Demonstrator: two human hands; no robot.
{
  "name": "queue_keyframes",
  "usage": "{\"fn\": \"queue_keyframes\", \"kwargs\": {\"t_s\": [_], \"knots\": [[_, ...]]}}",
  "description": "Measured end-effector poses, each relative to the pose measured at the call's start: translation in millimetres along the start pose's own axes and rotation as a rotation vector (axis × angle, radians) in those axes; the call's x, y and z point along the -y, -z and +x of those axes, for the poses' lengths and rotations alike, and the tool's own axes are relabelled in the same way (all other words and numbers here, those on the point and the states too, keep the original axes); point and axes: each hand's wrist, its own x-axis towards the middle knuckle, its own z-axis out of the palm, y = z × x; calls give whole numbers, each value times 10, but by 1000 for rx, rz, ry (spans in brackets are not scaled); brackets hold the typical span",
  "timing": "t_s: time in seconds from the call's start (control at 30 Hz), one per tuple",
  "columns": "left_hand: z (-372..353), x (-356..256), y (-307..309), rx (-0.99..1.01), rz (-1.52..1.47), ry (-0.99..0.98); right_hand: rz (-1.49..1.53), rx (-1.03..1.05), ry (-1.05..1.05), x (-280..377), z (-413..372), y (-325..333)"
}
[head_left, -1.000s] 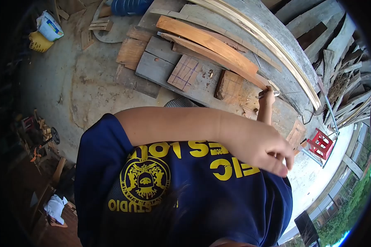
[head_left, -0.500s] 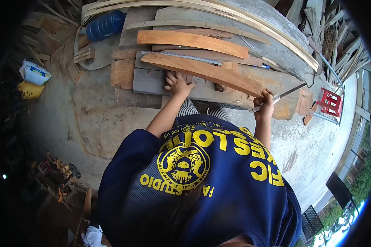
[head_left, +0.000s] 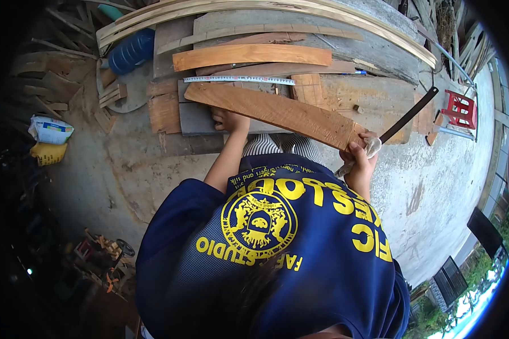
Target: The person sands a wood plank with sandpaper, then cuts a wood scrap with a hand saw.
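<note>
A long, tapered brown wooden board [head_left: 271, 107] slants across the front of the work surface, its right end raised towards my body. My right hand [head_left: 361, 159] is closed on that end and also on the pale wrapped handle of a dark saw-like blade [head_left: 408, 116], which points up and right. Below the board's left part is my left hand [head_left: 231, 120], at a grey plank [head_left: 201, 117]; its fingers are partly hidden by the board, so its grip is unclear. A tape measure strip [head_left: 240, 79] lies just beyond the board.
An orange-brown curved board [head_left: 251, 55] and long pale strips [head_left: 266, 5] lie farther back. A blue plastic bottle [head_left: 131, 52] is at the upper left, with wood blocks [head_left: 164, 110] nearer. To the right stands a red stool [head_left: 460, 109].
My right hand has brought the board's right end and the blade nearer my body. The blade now points more upward. My left hand, spread on the plank before, has moved left and is partly covered.
</note>
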Motion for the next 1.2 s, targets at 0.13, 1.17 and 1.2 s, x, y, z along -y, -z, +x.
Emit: {"fn": "queue_keyframes", "kwargs": {"t_s": [0.13,1.17,1.2], "knots": [[214,400,112,134,183,-185,14,-49,-30,-66,-53,-49],[235,-4,1286,512,140,-1003,45,-163,-283,-258,553,725],[285,-13,1196,603,124,-914,6,-141,-241,-326,540,782]]}}
